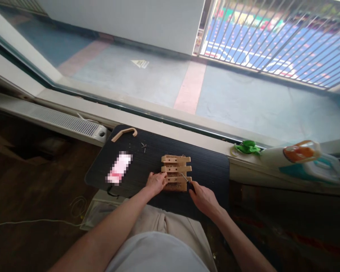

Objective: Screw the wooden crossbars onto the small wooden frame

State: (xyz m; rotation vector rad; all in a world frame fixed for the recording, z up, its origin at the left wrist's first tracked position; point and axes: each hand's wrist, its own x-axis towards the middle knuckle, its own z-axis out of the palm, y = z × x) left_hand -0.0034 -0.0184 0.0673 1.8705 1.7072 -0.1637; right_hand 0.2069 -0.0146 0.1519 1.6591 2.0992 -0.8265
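A wooden block (183, 186) lies on the black table, with three pale wooden slats (175, 169) across it; dark holes show in the slats. My left hand (156, 184) grips the left end of the lower slats, fingers bent over the edge. In my right hand (201, 192) is a screwdriver (187, 181) with a dark handle and a thin metal shaft. Its shaft points up and left over the block, between the middle and lowest slats. Whether the tip touches wood I cannot tell.
The black table (147, 166) stands against the window sill. A curved wooden hook (124, 132), several small screws or nails (144, 146) and a blurred-out flat object (119, 168) lie on its left side. A green cloth (247, 147) and a plastic bottle (303, 151) are at the right. A radiator (59, 117) runs left.
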